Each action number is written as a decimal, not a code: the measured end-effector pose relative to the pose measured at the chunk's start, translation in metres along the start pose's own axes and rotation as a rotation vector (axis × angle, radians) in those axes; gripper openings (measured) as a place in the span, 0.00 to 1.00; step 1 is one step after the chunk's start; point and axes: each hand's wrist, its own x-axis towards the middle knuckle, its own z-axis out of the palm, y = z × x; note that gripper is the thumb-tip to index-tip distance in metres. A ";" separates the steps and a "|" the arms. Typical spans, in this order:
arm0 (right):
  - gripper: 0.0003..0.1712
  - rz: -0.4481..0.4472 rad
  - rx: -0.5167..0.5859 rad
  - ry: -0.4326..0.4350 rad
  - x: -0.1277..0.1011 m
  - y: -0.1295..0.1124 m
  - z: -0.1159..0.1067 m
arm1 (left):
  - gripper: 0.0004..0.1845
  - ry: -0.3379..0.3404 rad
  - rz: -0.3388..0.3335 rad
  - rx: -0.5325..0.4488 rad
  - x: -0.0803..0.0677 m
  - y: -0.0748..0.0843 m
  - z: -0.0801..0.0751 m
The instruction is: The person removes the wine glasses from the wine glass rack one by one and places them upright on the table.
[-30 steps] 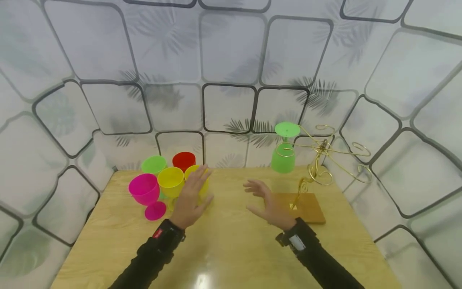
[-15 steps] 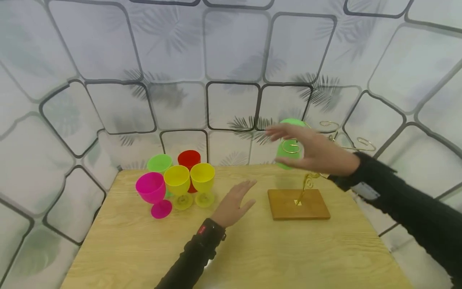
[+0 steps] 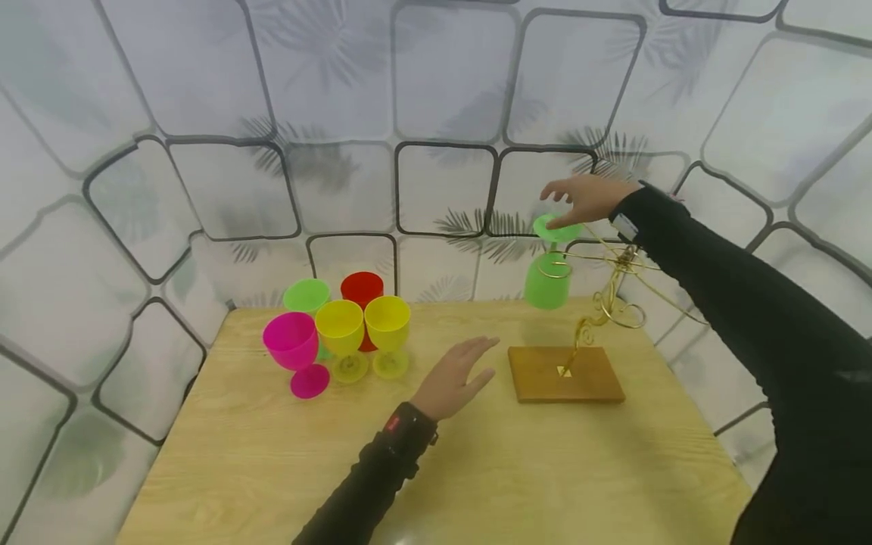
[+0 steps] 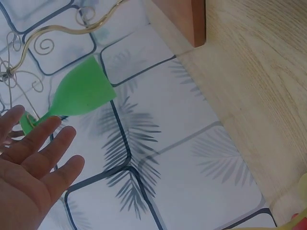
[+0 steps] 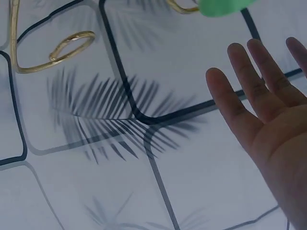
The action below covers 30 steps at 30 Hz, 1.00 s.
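1. Since half a second earlier, the right hand (image 3: 584, 198) had risen from beside the hanging green goblet (image 3: 549, 280) to just above its upturned foot; whether the fingertips touched the foot could not be told.
2. Its fingers were spread and relaxed, gripping nothing.
3. That goblet hung upside down from a ring of the gold wire rack (image 3: 616, 288), whose wooden base (image 3: 565, 375) sat near the table's (image 3: 477, 484) far right corner.
4. The left hand (image 3: 453, 378) hovered low over the table's middle, fingers straight, holding nothing.
5. Near the far left corner stood five upright goblets in a cluster: pink (image 3: 294, 350), two yellow (image 3: 342, 334) (image 3: 388, 329), green (image 3: 306, 297) and red (image 3: 362, 291); all looked empty.
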 end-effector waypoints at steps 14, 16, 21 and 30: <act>0.37 0.029 -0.054 -0.058 0.018 0.007 0.015 | 0.21 -0.030 -0.001 0.037 0.000 0.005 -0.003; 0.36 0.042 -0.043 -0.051 0.018 0.007 0.013 | 0.20 -0.044 -0.007 0.049 -0.001 0.005 -0.003; 0.38 0.069 -0.047 -0.037 0.015 0.014 0.010 | 0.19 -0.059 -0.014 0.080 -0.002 0.004 -0.005; 0.40 0.098 -0.075 -0.052 0.010 0.027 0.002 | 0.20 -0.035 0.022 0.097 -0.003 0.002 -0.006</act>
